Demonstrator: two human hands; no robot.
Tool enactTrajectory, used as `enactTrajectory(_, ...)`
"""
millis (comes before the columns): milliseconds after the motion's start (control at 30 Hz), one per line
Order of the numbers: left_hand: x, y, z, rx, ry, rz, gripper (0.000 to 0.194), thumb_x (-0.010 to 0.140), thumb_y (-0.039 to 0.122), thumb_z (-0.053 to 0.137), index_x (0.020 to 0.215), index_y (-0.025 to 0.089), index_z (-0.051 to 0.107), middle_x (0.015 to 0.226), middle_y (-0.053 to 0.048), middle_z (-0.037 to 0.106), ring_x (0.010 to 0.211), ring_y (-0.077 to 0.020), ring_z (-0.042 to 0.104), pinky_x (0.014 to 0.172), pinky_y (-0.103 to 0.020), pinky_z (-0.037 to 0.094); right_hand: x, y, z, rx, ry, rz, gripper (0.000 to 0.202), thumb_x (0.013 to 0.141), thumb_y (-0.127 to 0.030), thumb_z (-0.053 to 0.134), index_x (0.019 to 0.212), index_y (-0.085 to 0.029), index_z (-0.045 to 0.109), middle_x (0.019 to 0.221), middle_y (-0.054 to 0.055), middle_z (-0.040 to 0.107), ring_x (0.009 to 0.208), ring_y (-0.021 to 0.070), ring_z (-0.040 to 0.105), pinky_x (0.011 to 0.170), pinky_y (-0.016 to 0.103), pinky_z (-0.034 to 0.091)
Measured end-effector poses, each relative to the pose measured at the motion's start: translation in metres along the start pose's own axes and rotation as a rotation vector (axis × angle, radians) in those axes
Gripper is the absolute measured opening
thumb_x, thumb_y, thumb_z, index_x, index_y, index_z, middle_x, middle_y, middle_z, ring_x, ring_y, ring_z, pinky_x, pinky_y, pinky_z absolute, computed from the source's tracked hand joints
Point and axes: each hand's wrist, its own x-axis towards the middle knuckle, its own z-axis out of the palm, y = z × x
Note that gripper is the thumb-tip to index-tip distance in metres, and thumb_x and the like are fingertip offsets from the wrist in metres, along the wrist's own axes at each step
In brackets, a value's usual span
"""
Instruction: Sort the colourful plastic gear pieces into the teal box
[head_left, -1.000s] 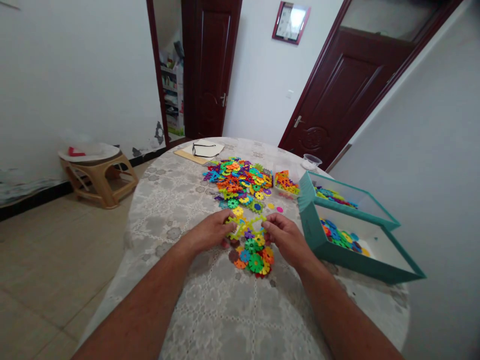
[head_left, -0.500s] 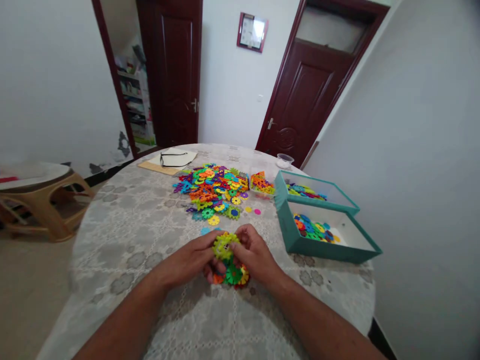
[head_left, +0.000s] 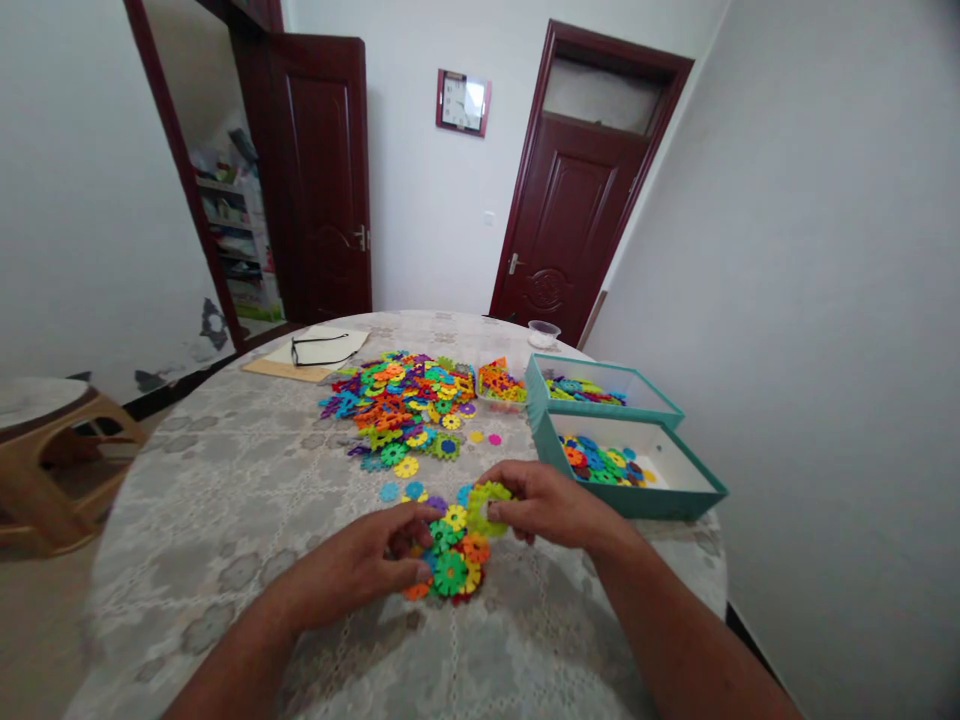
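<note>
In my right hand (head_left: pixel 551 503) a yellow-green gear-shaped plastic piece (head_left: pixel 486 510) is pinched between thumb and fingers, held above the right side of a cluster. That cluster of flower-shaped notched discs (head_left: pixel 450 573) lies on the table in green, orange, yellow and blue. At its left edge is my left hand (head_left: pixel 379 550), thumb and fingers apart; whether the fingertips touch the discs is hard to see. Just beyond the cluster lie a few loose blue discs (head_left: pixel 389 492).
A large pile of coloured pieces (head_left: pixel 405 390) spreads over the table (head_left: pixel 247 480). Right of it stand a clear tub of pieces (head_left: pixel 502 405) and a teal box (head_left: pixel 637 500) with its second half (head_left: pixel 652 400) behind. Eyeglasses (head_left: pixel 322 352) rest on papers at the far left.
My right hand has moved right with the yellow-green piece, away from my left hand. My left hand has let go of that piece and opened. The view has tilted up.
</note>
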Motion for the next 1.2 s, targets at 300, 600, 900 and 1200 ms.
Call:
enactTrajectory(300, 0.002, -0.016, 0.016, 0.499, 0.124, 0.004, 0.094, 0.064, 0.029, 0.083, 0.152, 0.039, 0.052, 0.159, -0.007, 0.045, 0.143, -0.0335, 0.045, 0.117, -0.042, 0.039, 0.042, 0.01, -0.162, -0.584, 0.785, 0.117, 0.04, 0.083, -0.025, 0.067, 0.121, -0.013, 0.071, 0.073, 0.004, 0.072, 0.058, 0.017, 0.062, 0.061, 0.029, 0.051)
enactTrajectory(600, 0.01, -0.02, 0.018, 0.537, 0.201, 0.06, 0.064, 0.086, 0.031, 0.069, 0.149, 0.031, 0.054, 0.137, -0.011, 0.057, 0.122, -0.0275, 0.057, 0.105, -0.038, 0.046, 0.036, 0.015, -0.124, -0.833, 0.809, -0.085, 0.041, 0.091, -0.029, 0.06, 0.127, -0.015, 0.071, 0.122, 0.018, 0.071, 0.103, 0.0287, 0.069, 0.102, 0.046, 0.051)
enactTrajectory(900, 0.011, -0.026, 0.017, 0.556, 0.24, 0.112, 0.03, 0.09, 0.031, 0.066, 0.119, 0.025, 0.067, 0.116, -0.009, 0.062, 0.106, -0.0248, 0.059, 0.092, -0.034, 0.046, -0.018, 0.078, 0.07, -0.832, 0.155, -0.392, 0.101, 0.085, -0.057, 0.076, 0.167, -0.026, 0.025, 0.169, 0.02, 0.031, 0.154, 0.0415, 0.032, 0.121, 0.064, 0.033)
enactTrajectory(1200, 0.014, -0.028, 0.013, 0.509, 0.295, 0.09, 0.016, 0.088, 0.025, 0.063, 0.102, 0.022, 0.069, 0.102, -0.007, 0.065, 0.096, -0.0241, 0.06, 0.087, -0.034, 0.045, 0.022, 0.062, 0.072, -0.953, 0.136, -0.409, 0.057, 0.093, -0.042, 0.065, 0.144, -0.019, 0.057, 0.139, 0.018, 0.058, 0.124, 0.0355, 0.053, 0.109, 0.055, 0.046)
